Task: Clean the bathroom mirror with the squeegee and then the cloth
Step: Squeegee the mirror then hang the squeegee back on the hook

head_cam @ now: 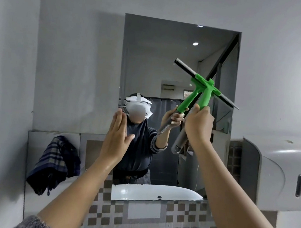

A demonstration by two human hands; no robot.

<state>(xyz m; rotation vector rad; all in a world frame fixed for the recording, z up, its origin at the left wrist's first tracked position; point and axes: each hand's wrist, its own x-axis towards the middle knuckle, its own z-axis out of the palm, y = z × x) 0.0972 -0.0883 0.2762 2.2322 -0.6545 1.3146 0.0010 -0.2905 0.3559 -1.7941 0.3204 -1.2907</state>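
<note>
The rectangular mirror [151, 58] hangs on the grey wall ahead of me. My right hand [198, 124] is shut on the green handle of the squeegee [206, 93], whose black rubber blade slants across the mirror's right half, high end to the left. Whether the blade touches the glass is unclear. My left hand [115, 138] is raised flat with fingers together, near the mirror's left edge, holding nothing. A dark checked cloth [56, 161] hangs draped on the ledge to the left of the mirror. The mirror reflects a person, the squeegee and the white sink.
A white paper dispenser [279, 173] juts from the wall at the right, close to the mirror's lower corner. Brown and grey patterned tiles [144, 219] run below the mirror. Plain grey wall [73, 59] extends to the left and above.
</note>
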